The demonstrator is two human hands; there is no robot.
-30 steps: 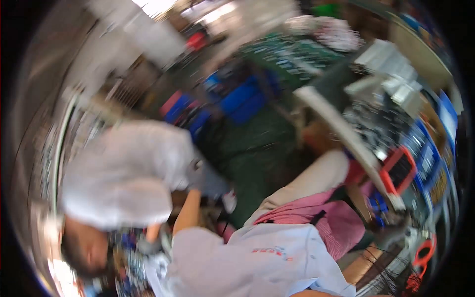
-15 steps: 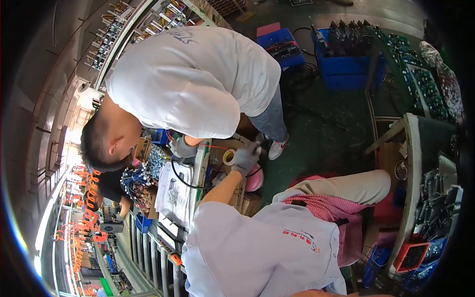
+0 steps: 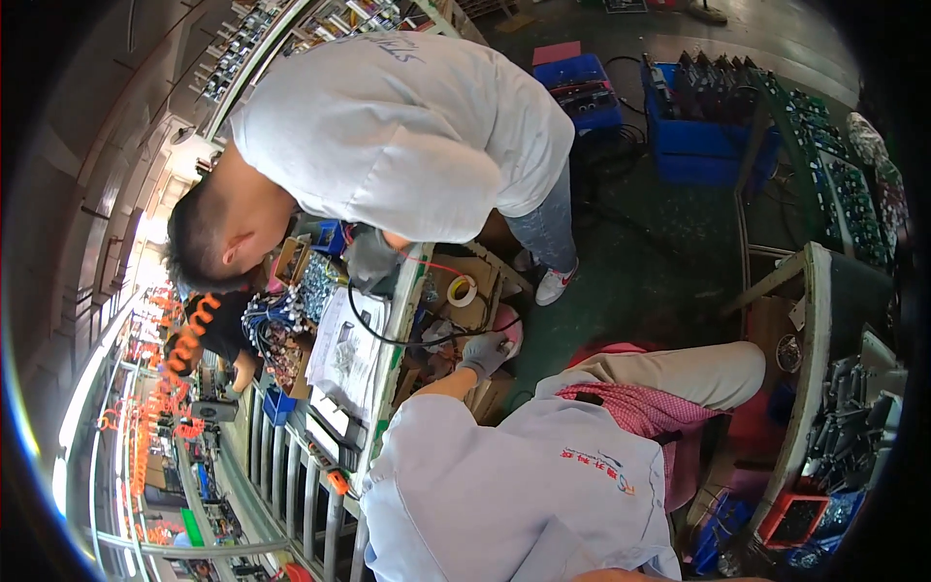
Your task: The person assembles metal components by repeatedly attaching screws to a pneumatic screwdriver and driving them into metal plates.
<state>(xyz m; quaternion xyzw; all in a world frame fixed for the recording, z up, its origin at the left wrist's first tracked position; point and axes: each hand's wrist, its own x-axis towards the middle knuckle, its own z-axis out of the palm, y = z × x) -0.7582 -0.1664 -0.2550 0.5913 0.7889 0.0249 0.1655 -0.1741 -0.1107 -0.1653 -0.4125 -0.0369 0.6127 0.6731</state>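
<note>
My left hand, in a grey glove, reaches from my light shirt sleeve to the far side of the bench edge. Its fingers look curled together; what they hold, if anything, cannot be made out. A black cable arcs from the bench to just above that hand. Close to my fingertips is a pink round object. A roll of yellow-and-white tape lies in a cardboard box just beyond. My right hand is out of view; only a strip of skin shows at the lower edge.
A co-worker in a white shirt bends over the bench, a grey-gloved hand by a red wire. Papers and bundled wires lie there. Blue bins stand beyond; a metal-parts rack is at the right.
My left hand has drawn back toward me from beside the tape roll, its fingers now closer together. The black cable now curves past it. The whole view has shifted slightly.
</note>
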